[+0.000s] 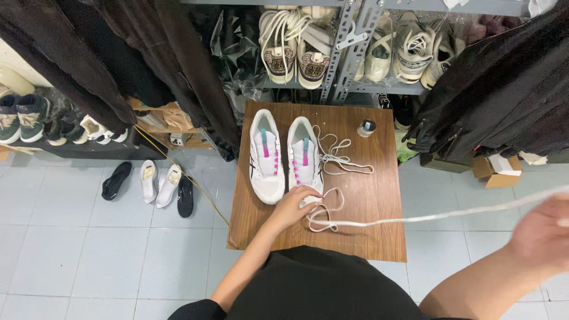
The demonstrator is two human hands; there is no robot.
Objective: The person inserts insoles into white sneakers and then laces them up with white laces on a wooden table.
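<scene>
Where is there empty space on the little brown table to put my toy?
The table is bare along its right side, below the small jar, and at its front left corner. The middle is crowded: sneakers, loose laces, left hand.

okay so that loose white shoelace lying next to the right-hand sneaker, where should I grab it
Pinch the loose lace at its open loop nearest the table's back edge, coming from above on the bottle side. There it lies flat, apart from the sneaker.

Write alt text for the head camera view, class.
A person's left hand rests on the toe of a white sneaker, while the right hand pulls a white lace taut. A second sneaker sits alongside on the small wooden table.
</scene>
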